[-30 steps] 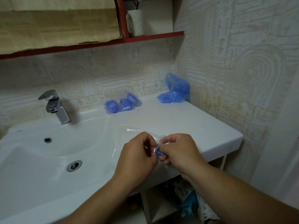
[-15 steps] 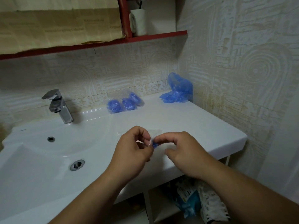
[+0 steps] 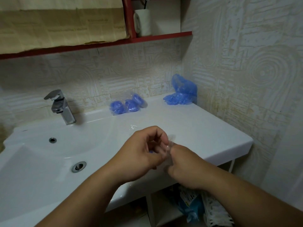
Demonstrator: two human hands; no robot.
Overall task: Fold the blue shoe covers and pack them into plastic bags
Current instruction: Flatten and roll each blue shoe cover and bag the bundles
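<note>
Over the front of the white counter point(image 3: 205, 136) my left hand point(image 3: 141, 154) and my right hand point(image 3: 185, 166) meet, both pinching a small clear plastic bag point(image 3: 168, 149) between their fingertips. A sliver of blue shoe cover point(image 3: 150, 151) shows under my left fingers; most of it is hidden by the hands. Three packed bags of folded blue shoe covers point(image 3: 127, 104) lie against the back wall. A loose pile of unfolded blue shoe covers point(image 3: 182, 92) sits in the back right corner.
A chrome faucet point(image 3: 61, 107) stands behind the white sink basin point(image 3: 49, 161) on the left. A red shelf point(image 3: 147, 38) with a white cup point(image 3: 142, 22) hangs above. Bags and packages point(image 3: 196, 205) lie under the counter. A textured wall closes the right side.
My hands have drawn closer to me and lower. The blue cover that showed between the fingertips is now almost hidden, and my right hand has curled in against the left.
</note>
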